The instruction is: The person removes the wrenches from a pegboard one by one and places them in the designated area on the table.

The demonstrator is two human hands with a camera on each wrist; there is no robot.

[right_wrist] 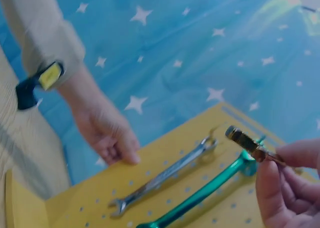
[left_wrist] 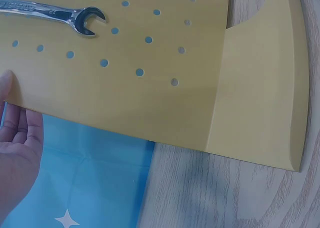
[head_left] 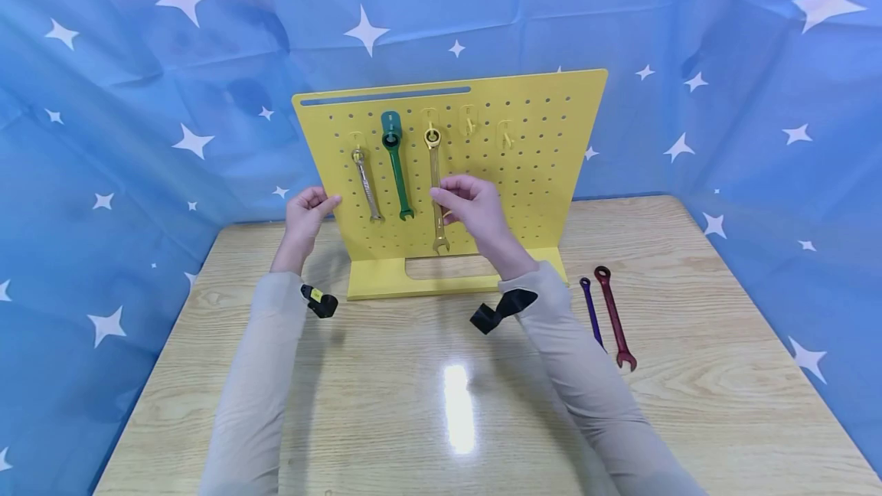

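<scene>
Head view: your right hand [head_left: 475, 205] has the gold combination wrench [head_left: 436, 182] upright in front of the yellow pegboard [head_left: 582, 90], its ring end at the third hook [head_left: 430, 116] from the left. Step in hand, as judged: seating this wrench on that hook. Whether the hook carries its weight, you cannot tell from here. The next move would seem to call for keeping the ring square to the hook, then easing off once it hangs. The silver wrench [head_left: 367, 184] and green wrench [head_left: 398, 174] hang to the left; the purple wrench [head_left: 591, 311] and red wrench [head_left: 615, 316] lie on the desk [head_left: 386, 396], beyond your right forearm.

Left wrist view: your left hand [head_left: 306, 214] is at the board's side edge, thumb on the front face, fingers behind. This grip is drawn in to the sheet's thickness and probably steadies the board. The silver wrench's jaw end shows near it.

Right wrist view: the gold wrench appears nearly end-on, pinched between thumb and fingers. Your right grip is narrowed to the shank, with no visible gap. The hook behind the ring cannot be made out.
</scene>
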